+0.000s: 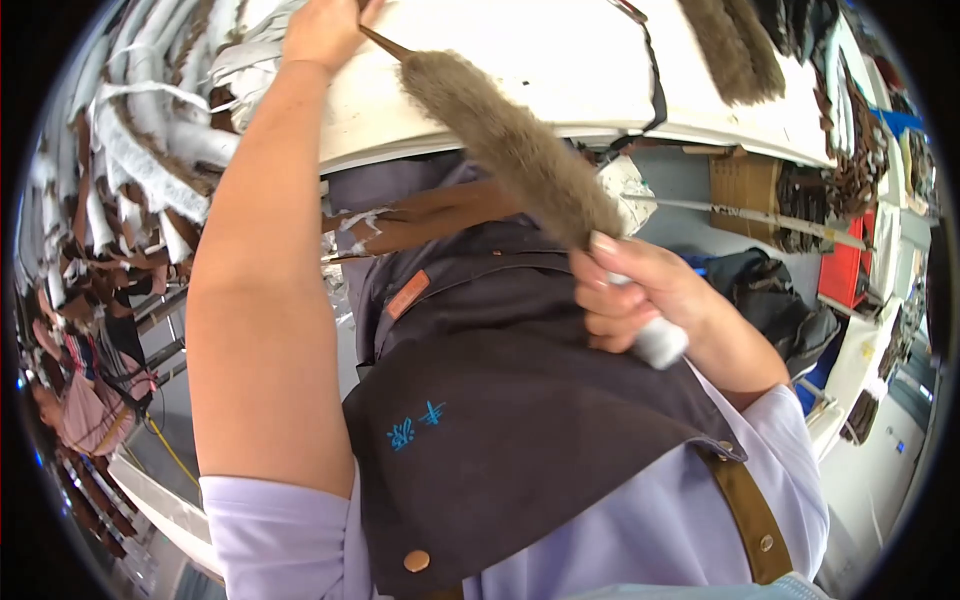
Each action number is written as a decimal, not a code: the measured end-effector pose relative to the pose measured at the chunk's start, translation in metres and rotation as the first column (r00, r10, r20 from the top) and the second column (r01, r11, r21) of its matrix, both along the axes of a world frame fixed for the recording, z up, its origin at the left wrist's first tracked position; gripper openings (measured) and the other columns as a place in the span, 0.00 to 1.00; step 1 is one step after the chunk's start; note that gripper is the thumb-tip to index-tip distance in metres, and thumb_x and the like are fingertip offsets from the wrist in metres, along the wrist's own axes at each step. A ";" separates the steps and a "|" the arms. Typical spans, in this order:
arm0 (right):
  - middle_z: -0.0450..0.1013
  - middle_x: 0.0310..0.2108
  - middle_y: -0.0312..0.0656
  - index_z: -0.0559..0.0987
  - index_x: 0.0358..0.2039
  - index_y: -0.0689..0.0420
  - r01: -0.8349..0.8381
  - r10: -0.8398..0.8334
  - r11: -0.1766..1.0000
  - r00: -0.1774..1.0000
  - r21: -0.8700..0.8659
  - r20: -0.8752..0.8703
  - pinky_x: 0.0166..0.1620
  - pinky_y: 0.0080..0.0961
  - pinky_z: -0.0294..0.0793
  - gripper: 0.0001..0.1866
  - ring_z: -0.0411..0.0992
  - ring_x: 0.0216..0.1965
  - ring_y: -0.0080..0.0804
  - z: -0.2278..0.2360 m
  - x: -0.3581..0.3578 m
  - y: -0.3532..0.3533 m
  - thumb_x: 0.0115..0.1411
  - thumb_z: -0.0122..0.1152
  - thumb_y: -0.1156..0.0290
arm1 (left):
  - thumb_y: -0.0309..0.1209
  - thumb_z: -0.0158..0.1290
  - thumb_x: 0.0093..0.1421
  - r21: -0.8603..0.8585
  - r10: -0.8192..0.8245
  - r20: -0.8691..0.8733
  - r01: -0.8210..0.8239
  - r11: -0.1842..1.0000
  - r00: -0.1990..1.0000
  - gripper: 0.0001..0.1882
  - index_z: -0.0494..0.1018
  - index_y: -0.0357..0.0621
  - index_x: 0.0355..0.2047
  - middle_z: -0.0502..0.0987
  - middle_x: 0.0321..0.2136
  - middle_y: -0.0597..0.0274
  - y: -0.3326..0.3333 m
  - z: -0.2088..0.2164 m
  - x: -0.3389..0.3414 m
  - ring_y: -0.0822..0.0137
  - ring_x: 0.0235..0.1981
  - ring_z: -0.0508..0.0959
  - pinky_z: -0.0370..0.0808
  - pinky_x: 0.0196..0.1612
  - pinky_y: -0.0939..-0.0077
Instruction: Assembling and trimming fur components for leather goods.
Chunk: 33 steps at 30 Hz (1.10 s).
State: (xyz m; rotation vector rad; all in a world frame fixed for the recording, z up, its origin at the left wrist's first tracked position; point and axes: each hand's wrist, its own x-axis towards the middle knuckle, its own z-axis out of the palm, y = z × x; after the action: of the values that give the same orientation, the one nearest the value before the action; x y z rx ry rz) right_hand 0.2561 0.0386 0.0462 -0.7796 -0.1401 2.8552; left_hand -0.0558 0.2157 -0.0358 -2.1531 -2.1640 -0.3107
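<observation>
A long grey-brown fur strip (510,140) stretches slantwise between my two hands, over the table's near edge and in front of my dark apron (480,400). At the upper edge of the view my left hand (325,35) closes on its thin brown tapered end; part of that hand is cut off. My right hand (625,295) is wrapped round the lower end, close to my body. White material (660,343) pokes out below the right hand's fingers, blurred by motion.
Beyond my apron stands a white worktable (560,70), with dark fur pieces (735,50) at its right. Many white and brown fur strips (150,130) hang at the left. To the right are a cardboard box (740,190), a red bin (845,260) and a black bag (780,305).
</observation>
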 end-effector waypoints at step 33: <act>0.65 0.15 0.40 0.62 0.10 0.59 -0.241 -0.099 0.674 0.907 0.699 0.409 0.24 0.23 0.63 0.23 0.64 0.18 0.27 -0.061 -0.006 0.012 0.61 0.42 0.63 | 0.48 0.42 0.58 -0.050 -0.381 0.113 0.388 0.920 0.918 0.19 0.69 0.47 0.24 0.72 0.22 0.54 0.012 0.005 0.042 0.52 0.27 0.72 0.68 0.33 0.66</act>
State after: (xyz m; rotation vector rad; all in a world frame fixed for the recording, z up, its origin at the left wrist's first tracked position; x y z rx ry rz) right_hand 0.2505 0.0510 -0.0150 -1.1545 -1.3233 2.2673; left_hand -0.0140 0.2277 -0.0308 -2.6550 -1.8028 -0.3764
